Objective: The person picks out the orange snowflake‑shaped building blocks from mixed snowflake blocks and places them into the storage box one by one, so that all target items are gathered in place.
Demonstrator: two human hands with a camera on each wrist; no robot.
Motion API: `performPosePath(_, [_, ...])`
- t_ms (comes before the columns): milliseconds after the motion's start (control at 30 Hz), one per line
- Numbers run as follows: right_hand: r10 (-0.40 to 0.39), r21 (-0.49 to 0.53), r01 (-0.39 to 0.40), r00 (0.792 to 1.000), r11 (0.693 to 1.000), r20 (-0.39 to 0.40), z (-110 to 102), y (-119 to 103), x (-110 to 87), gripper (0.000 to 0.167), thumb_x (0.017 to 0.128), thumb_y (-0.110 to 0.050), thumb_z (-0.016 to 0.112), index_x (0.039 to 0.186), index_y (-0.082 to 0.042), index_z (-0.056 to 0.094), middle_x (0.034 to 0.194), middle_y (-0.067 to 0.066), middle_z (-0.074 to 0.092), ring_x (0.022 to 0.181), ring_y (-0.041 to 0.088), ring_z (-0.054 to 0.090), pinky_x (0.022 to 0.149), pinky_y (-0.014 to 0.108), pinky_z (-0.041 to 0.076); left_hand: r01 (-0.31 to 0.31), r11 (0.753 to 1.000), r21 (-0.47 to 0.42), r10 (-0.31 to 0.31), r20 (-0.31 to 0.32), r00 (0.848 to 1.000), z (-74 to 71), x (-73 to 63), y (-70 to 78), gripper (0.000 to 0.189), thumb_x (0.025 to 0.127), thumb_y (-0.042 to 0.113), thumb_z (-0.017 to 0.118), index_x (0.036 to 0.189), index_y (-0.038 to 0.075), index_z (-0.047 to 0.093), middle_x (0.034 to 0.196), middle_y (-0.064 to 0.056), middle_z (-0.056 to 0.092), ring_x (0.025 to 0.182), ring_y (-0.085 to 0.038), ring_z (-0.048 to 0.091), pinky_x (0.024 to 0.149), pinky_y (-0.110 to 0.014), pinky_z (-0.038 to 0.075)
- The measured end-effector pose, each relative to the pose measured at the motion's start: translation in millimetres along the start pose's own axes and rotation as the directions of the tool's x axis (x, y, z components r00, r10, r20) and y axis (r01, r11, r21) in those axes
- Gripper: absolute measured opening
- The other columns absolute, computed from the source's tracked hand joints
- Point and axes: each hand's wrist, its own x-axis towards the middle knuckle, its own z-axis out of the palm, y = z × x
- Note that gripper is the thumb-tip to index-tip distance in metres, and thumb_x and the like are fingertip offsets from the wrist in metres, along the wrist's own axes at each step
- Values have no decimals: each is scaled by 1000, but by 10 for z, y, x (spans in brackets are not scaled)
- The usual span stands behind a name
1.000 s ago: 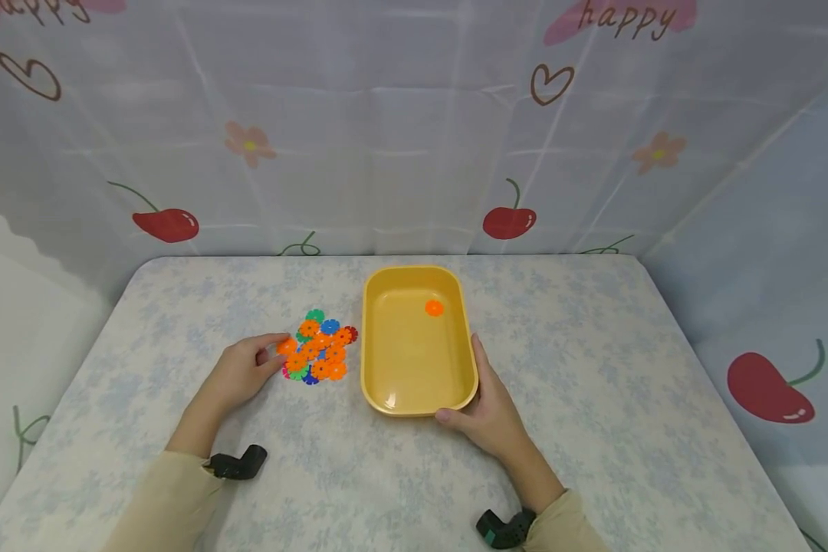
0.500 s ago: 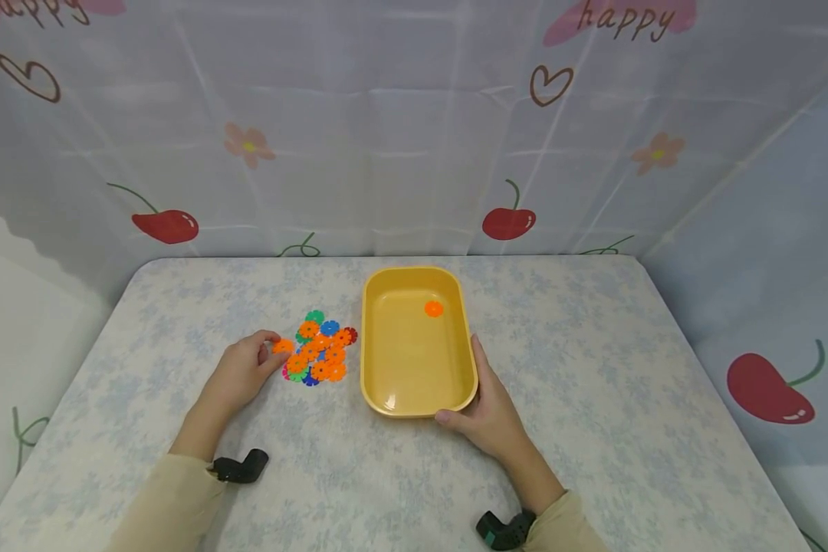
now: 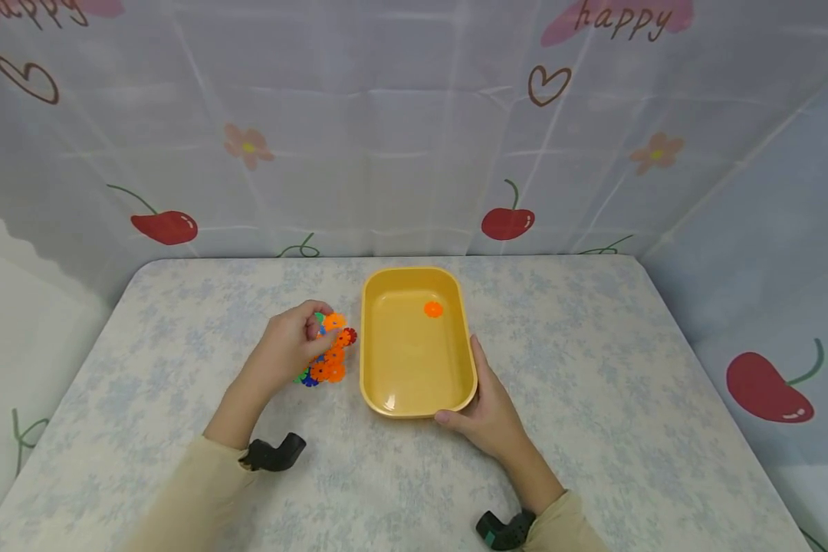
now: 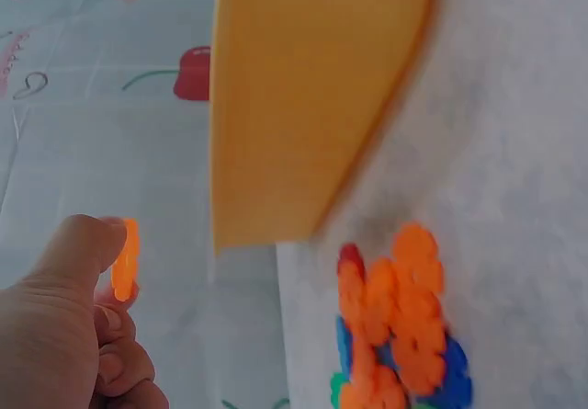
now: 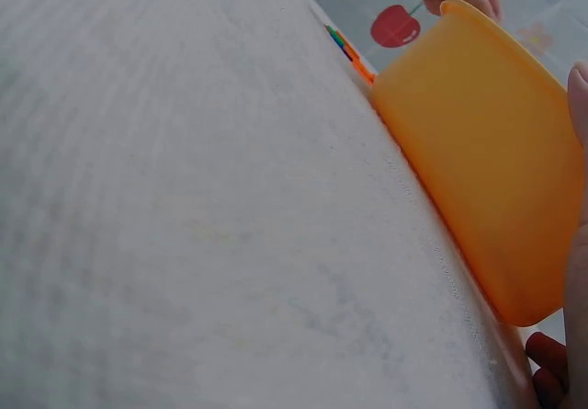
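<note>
My left hand (image 3: 284,346) pinches an orange flower-shaped plastic disc (image 4: 126,262) between thumb and forefinger. It is raised over a pile of similar discs (image 3: 335,372), mostly orange with some blue, green and red, and partly hides them in the head view. Right of the pile stands a yellow rectangular tray (image 3: 414,368). One orange disc (image 3: 433,309) lies inside it near the far end. At the tray's near right corner, my right hand (image 3: 494,418) grips the side, thumb over the near rim and fingers along the right wall.
Everything rests on a table with a pale blue mottled cover (image 3: 628,399). A curtain printed with cherries (image 3: 414,153) hangs behind the far edge. Each wrist carries a black camera mount, one on the left (image 3: 276,454) and one on the right (image 3: 505,530).
My left hand has drawn an orange disc off the pile's left side, then lifted it and moved right over the pile towards the tray. The right hand and tray have stayed put.
</note>
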Motion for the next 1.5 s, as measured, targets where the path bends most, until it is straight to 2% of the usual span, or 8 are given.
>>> performPosePath(167, [-16, 7, 16, 1000, 1000, 12, -2, 13, 1, 126, 74, -35, 88, 159, -29, -5, 167, -1, 15, 148, 22, 34, 118, 38, 32, -68, 994, -89, 73, 46, 996, 118, 193, 301, 31, 94, 28, 69, 117, 10, 59, 72, -2, 48, 56, -16, 41, 55, -25, 42])
performPosePath(267, [-5, 0, 5, 1000, 1000, 16, 3, -4, 2, 127, 74, -30, 88, 159, -30, -6, 167, -1, 14, 147, 21, 34, 116, 45, 33, -83, 989, -124, 93, 84, 992, 205, 320, 454, 30, 95, 29, 68, 117, 10, 59, 70, -2, 47, 57, -15, 40, 57, -25, 41])
performPosePath(533, [14, -21, -13, 1000, 1000, 21, 5, -31, 5, 127, 74, -26, 88, 159, -31, -6, 166, -1, 17, 145, 21, 38, 112, 54, 36, -113, 984, -140, 138, 189, 972, 460, 651, 814, 34, 93, 32, 69, 115, 7, 61, 74, -2, 46, 62, -16, 41, 59, -26, 37])
performPosePath(700, [23, -39, -22, 999, 999, 26, 9, -34, 3, 126, 75, -28, 87, 159, -30, -6, 165, 0, 19, 142, 22, 41, 110, 54, 38, -67, 994, -88, 90, 290, 953, 651, 819, 814, 33, 93, 33, 69, 113, 8, 63, 75, -3, 48, 63, -15, 42, 59, -25, 36])
performPosePath(900, [26, -58, -25, 1000, 998, 14, 6, -35, -7, 127, 73, -29, 88, 159, -30, -5, 166, 0, 18, 145, 23, 38, 112, 55, 35, -51, 998, -45, 64, 378, 924, 843, 939, 756, 33, 93, 31, 70, 114, 7, 62, 87, -4, 62, 74, -17, 53, 70, -26, 46])
performPosePath(1067, [32, -60, -31, 999, 998, 9, -7, -23, -5, 127, 73, -29, 88, 159, -31, -5, 166, -1, 18, 144, 21, 39, 113, 54, 35, -62, 998, -22, 66, 407, 911, 955, 1000, 721, 32, 92, 30, 72, 111, 7, 62, 83, -3, 63, 69, -15, 53, 68, -24, 46])
performPosePath(1333, [28, -40, -27, 1000, 999, 11, -22, 4, -8, 125, 74, -38, 87, 159, -32, -5, 166, -1, 16, 148, 21, 33, 116, 51, 32, -109, 994, 28, 86, 446, 891, 1073, 1054, 682, 27, 91, 31, 73, 103, 9, 64, 66, 1, 50, 59, -12, 46, 62, -22, 40])
performPosePath(1500, [39, -44, -38, 999, 998, 11, -17, 15, -12, 125, 74, -37, 87, 159, -33, -5, 166, -3, 16, 148, 22, 32, 114, 55, 31, -137, 987, 79, 87, 457, 885, 1137, 1071, 699, 28, 91, 31, 73, 107, 9, 66, 85, 0, 64, 76, -15, 55, 75, -25, 48])
